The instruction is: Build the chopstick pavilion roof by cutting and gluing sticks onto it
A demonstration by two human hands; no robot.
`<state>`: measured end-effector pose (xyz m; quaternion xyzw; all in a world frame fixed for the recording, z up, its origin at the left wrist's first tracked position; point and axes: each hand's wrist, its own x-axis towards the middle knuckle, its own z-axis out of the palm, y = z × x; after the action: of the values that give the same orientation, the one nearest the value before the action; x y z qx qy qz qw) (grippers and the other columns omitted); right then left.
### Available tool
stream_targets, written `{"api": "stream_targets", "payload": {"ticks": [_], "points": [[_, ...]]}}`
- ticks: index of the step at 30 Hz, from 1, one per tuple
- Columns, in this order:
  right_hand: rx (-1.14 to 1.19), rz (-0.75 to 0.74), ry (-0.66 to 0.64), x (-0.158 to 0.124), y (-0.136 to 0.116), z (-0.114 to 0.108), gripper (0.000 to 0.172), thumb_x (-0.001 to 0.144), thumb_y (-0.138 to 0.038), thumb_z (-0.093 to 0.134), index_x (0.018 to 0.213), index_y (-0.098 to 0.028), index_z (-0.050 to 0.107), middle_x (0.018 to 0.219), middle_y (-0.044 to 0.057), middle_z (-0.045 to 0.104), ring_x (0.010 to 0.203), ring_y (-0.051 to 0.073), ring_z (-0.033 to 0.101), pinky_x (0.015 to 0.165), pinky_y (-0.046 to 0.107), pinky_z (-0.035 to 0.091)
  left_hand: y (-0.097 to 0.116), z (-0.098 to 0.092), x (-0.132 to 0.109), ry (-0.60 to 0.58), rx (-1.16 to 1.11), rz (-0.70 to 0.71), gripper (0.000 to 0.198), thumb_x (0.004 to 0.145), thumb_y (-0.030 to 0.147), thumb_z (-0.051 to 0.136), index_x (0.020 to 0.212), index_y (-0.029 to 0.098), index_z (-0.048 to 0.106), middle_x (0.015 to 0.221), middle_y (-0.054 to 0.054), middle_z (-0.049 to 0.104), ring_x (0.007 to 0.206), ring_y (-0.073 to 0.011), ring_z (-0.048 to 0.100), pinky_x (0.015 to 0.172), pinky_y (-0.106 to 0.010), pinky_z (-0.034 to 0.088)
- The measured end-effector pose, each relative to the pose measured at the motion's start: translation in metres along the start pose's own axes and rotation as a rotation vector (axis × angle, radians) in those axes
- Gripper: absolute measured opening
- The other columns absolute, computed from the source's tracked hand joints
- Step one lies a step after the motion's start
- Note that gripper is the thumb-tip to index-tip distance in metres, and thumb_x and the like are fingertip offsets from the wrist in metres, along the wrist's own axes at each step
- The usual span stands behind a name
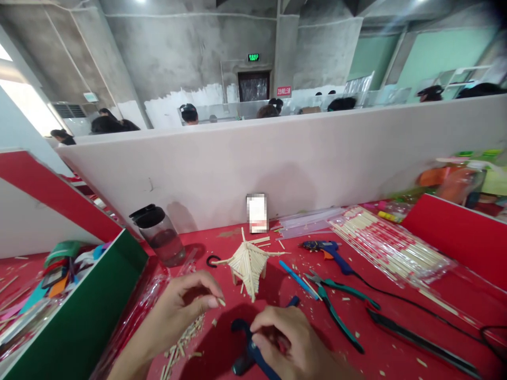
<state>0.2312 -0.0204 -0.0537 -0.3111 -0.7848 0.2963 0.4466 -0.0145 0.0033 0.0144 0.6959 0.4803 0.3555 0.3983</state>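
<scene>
My left hand [186,306] pinches a short piece of wooden stick [221,302] between thumb and fingers, just left of a small pavilion model [249,264] built from wooden sticks on the red table [396,343]. Close to the bottom edge, my right hand [291,343] is closed around the dark blue handles of a cutting tool [247,353]. A heap of cut stick pieces [184,340] lies under my left hand.
Green-handled pliers [336,306], a blue glue gun [328,250] with a black cord, a blue pen [298,279] and packs of chopsticks [390,245] lie to the right. A dark-lidded jar [158,235] and a green box wall [79,311] stand left. A white partition [297,158] closes the back; people sit beyond.
</scene>
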Motion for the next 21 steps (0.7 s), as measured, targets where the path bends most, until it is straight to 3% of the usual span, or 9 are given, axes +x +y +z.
{"api": "stream_targets", "payload": {"ticks": [4, 8, 13, 21], "points": [[0.234, 0.168, 0.069, 0.006, -0.013, 0.0, 0.016, 0.086, -0.025, 0.066, 0.102, -0.024, 0.068, 0.084, 0.0, 0.075, 0.062, 0.012, 0.066, 0.052, 0.018, 0.047, 0.009, 0.027, 0.001, -0.102, -0.054, 0.028, 0.015, 0.088, 0.036, 0.074, 0.08, 0.023, 0.075, 0.077, -0.001, 0.074, 0.074, -0.0177, 0.067, 0.071, -0.026, 0.051], [0.264, 0.243, 0.158, 0.013, -0.016, -0.004, 0.006, 0.087, -0.026, 0.066, 0.086, -0.022, 0.07, 0.07, -0.001, 0.072, 0.056, 0.012, 0.065, 0.052, 0.019, 0.05, 0.013, 0.044, 0.002, -0.108, -0.043, 0.067, 0.014, 0.089, 0.035, 0.074, 0.08, 0.024, 0.075, 0.081, -0.001, 0.075, 0.077, -0.0175, 0.068, 0.075, -0.026, 0.053], [0.221, 0.231, 0.22, 0.015, -0.018, -0.011, 0.008, 0.087, -0.028, 0.069, 0.083, -0.023, 0.074, 0.076, 0.001, 0.077, 0.061, 0.014, 0.07, 0.055, 0.02, 0.053, 0.012, 0.046, 0.001, -0.031, -0.006, 0.042, 0.016, 0.086, 0.039, 0.075, 0.082, 0.023, 0.074, 0.082, -0.003, 0.075, 0.079, -0.0204, 0.069, 0.075, -0.029, 0.055], [0.24, 0.231, 0.215, 0.013, -0.015, -0.01, 0.009, 0.088, -0.029, 0.069, 0.086, -0.023, 0.076, 0.079, 0.001, 0.079, 0.065, 0.015, 0.072, 0.055, 0.019, 0.053, 0.011, 0.045, 0.0, -0.03, 0.068, 0.13, 0.011, 0.092, 0.034, 0.07, 0.085, 0.026, 0.074, 0.082, -0.001, 0.075, 0.078, -0.0177, 0.069, 0.075, -0.026, 0.054]]}}
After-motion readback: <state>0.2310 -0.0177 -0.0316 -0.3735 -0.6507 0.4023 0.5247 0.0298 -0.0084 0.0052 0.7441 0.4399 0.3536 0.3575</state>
